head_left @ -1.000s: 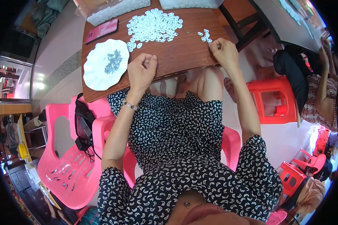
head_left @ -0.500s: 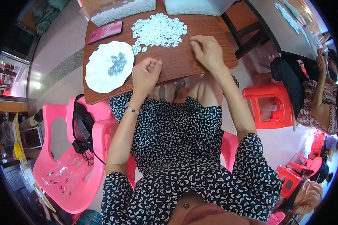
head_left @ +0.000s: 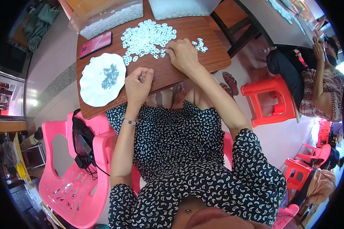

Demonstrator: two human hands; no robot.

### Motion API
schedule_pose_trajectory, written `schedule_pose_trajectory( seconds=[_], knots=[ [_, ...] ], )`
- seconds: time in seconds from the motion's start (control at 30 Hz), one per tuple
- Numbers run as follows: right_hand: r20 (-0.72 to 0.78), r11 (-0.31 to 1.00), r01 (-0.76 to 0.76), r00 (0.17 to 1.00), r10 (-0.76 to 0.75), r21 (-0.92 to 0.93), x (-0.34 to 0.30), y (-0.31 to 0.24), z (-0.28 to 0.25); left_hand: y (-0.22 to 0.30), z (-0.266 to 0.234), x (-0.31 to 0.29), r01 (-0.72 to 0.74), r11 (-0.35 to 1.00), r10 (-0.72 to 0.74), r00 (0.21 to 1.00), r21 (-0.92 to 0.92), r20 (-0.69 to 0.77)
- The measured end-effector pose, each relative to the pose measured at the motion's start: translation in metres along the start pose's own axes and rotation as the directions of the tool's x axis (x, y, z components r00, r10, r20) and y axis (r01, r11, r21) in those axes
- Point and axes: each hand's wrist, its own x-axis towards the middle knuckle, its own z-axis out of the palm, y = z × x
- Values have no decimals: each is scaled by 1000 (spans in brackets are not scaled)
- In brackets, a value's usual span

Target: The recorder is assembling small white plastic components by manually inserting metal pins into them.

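A loose pile of small white oval two-holed plastic pieces [head_left: 147, 37] covers the back middle of a brown wooden table [head_left: 170, 82]. My right hand [head_left: 183, 57] is at the pile's right edge, its fingers bent down and closed together; the tips are hidden. Near the table's front edge, my left hand [head_left: 138, 84] is closed, with thumb and forefinger together; whatever it may hold is too small to tell. Left of it, a white wavy-rimmed plate [head_left: 93, 91] carries a heap of small dark grey bits [head_left: 110, 77]. A few separate white pieces [head_left: 200, 45] lie beyond my right hand.
A pink phone [head_left: 95, 45] lies behind the plate. Two clear bins, one at left [head_left: 112, 22] and one at right [head_left: 181, 12], stand at the back with white contents. A pink chair [head_left: 51, 183] is at my left; a red stool [head_left: 252, 97] and a seated person [head_left: 317, 87] are at right.
My right hand has moved left from the table's right side to the pile's edge, uncovering the separate white pieces. My left hand stays closed near the front edge. The whole view has shifted a little.
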Motion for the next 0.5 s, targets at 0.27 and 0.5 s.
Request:
schedule_pose_trajectory(
  seconds=[0.27,0.5],
  knots=[
    [-65,1000,5,998,-5,-6,-7,1,-2,-5,3,1,-16,1000,16,1000,-24,-10],
    [-85,960,10,996,15,281,-13,0,-16,-2,2,0,-4,1000,4,1000,12,-15]
  ],
)
